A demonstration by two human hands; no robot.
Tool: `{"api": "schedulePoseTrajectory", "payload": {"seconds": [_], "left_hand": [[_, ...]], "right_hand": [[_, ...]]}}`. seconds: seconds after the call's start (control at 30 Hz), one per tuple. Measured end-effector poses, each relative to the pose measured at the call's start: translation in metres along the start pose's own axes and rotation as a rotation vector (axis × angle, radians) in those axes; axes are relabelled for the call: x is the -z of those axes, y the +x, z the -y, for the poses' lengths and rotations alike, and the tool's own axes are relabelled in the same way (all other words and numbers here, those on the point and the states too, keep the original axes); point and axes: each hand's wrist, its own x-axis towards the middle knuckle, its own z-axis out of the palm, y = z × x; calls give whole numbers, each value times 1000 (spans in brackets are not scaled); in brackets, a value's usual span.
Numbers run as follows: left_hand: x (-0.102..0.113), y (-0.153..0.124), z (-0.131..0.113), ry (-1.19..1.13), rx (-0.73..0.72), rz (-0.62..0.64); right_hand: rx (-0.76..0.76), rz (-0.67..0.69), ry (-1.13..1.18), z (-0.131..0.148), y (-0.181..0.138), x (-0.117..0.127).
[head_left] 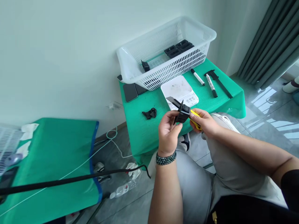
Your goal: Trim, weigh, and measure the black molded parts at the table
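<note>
Between the thumb and fingers of my left hand (170, 133) is a small black plastic part (183, 113) with a flange, tilted up off the table. My right hand (205, 123) is closed around a yellow utility knife (195, 119). The knife's blade end seems to lie behind or against the black part, with a dark strip sticking out at the upper left. Both hands are close together above the near edge of the green-covered table (137, 132). Just behind them sits a white digital scale (178, 88), partly covered by the part.
A white plastic basket (130, 74) holding several black parts (178, 49) stands at the back. Two markers (198, 77) and a black caliper (219, 83) lie at right; a phone (130, 92) and black scrap (149, 113) at left. A dark cable (93, 175) crosses the lower left.
</note>
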Motion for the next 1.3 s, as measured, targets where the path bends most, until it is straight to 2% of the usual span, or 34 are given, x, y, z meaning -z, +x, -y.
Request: {"api": "schedulePoseTrajectory", "payload": {"seconds": [0.13,0.3,0.47,0.57,0.7,0.8,0.9,1.0,1.07,1.17,1.23,1.3], "left_hand": [[-6,2,-5,124,-12,-34],[-8,3,-5,431,-129,-50],[7,3,7,590,-68,-245],[19,5,13,669,-63,-265],[28,5,10,640,-82,-186],[31,6,3,541,-75,-110],[33,7,-1,475,-66,-125],[35,7,-4,501,-53,-148],[35,5,-7,501,-69,-103],[33,-1,-10,422,-96,3],[31,-2,-10,384,-87,-6],[29,-1,-10,402,-69,-56]], "right_hand": [[48,-64,-130,-3,3,0],[80,-110,-215,-1,2,3],[71,-84,-253,5,-6,7],[84,-24,-356,8,-11,11],[122,-35,-514,10,-8,18],[148,-136,-598,12,-2,23],[167,-199,-549,15,-2,24],[104,-85,-464,17,-6,23],[71,-56,-491,17,-6,23],[83,-165,-535,16,-2,23],[91,-188,-484,16,-1,22],[92,-142,-408,17,-5,19]]}}
